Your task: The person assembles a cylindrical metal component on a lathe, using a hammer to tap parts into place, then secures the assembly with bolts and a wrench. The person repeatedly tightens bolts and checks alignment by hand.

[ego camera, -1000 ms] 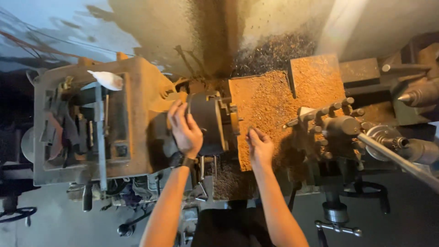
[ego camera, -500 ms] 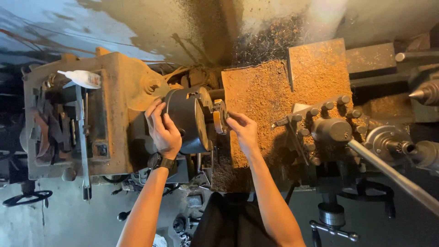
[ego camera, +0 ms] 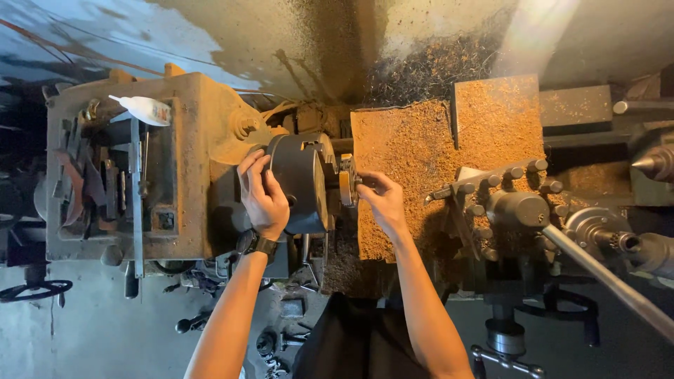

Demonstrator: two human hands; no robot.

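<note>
I look down on an old lathe. My left hand [ego camera: 261, 194] grips the rim of the dark round chuck [ego camera: 300, 177]. My right hand [ego camera: 379, 201] pinches a small brass-coloured round workpiece [ego camera: 346, 181] held at the chuck's face. A black watch sits on my left wrist. To the right of my right hand stands the tool post [ego camera: 507, 200] with several bolt heads on top.
The rusty headstock [ego camera: 189, 140] with a white squeeze bottle [ego camera: 144, 109] lies at left. A carriage plate covered in orange swarf [ego camera: 428, 147] lies behind my right hand. A long steel handle [ego camera: 604, 277] and the tailstock centre [ego camera: 649, 163] are at right. Handwheels hang below.
My right hand has moved left from the swarf-covered plate to the workpiece at the chuck face. My left hand stays on the chuck rim. The view has shifted slightly.
</note>
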